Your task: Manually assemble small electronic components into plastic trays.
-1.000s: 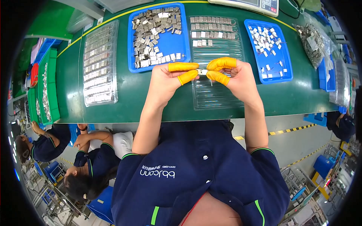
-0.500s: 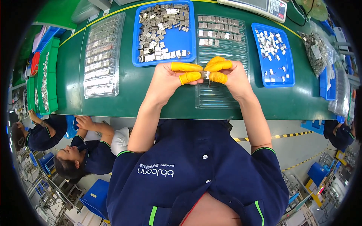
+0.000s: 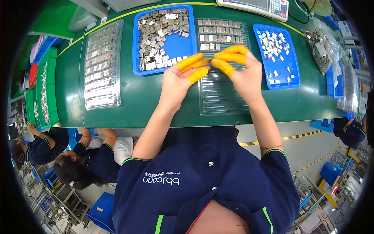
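My left hand (image 3: 182, 75), with yellow finger cots, is closed in a pinch over the clear ribbed tray (image 3: 222, 102). At its fingertips a small grey metal part (image 3: 206, 61) shows as a blur. Close beside it, my right hand (image 3: 242, 65) has its yellow-covered thumb and fingers pressed together; whatever they hold is hidden. Small grey metal blocks (image 3: 222, 30) stand in rows in the far part of the ribbed tray. To the left, a blue tray (image 3: 137, 50) holds many such blocks, some showing white faces.
A smaller blue tray (image 3: 286, 86) at the right holds white pieces with thin wires. Further left lies a filled clear tray (image 3: 103, 66); green bins (image 3: 48, 89) stand beyond. A scale (image 3: 269, 8) sits at the back, a bag of parts (image 3: 320, 50) far right. Co-workers sit at left.
My hands have drawn slightly apart at the fingertips, my right fingers rising off the metal part that both hands were touching. The view has shifted a little.
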Available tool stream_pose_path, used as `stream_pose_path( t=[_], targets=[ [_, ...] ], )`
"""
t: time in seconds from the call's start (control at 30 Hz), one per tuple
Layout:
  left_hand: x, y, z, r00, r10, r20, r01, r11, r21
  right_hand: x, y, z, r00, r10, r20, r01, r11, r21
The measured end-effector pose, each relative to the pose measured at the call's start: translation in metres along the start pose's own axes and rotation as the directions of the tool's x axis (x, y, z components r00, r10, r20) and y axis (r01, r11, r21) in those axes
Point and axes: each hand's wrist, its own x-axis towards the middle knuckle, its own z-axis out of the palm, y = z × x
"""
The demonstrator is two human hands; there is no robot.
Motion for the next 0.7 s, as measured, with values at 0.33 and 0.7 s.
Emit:
stream_pose_path(
  t=[0.33,0.7],
  targets=[
    [0.019,0.022,-0.041,0.956,0.294,0.000,-0.248,0.807,0.536,0.012,0.060,-0.002,0.970,-0.243,0.019,0.203,0.762,-0.614],
    [0.091,0.044,-0.032,0.904,0.411,0.119,-0.116,-0.033,0.993,0.006,0.056,-0.064,0.968,-0.079,-0.240,-0.044,0.883,-0.468]
  ],
)
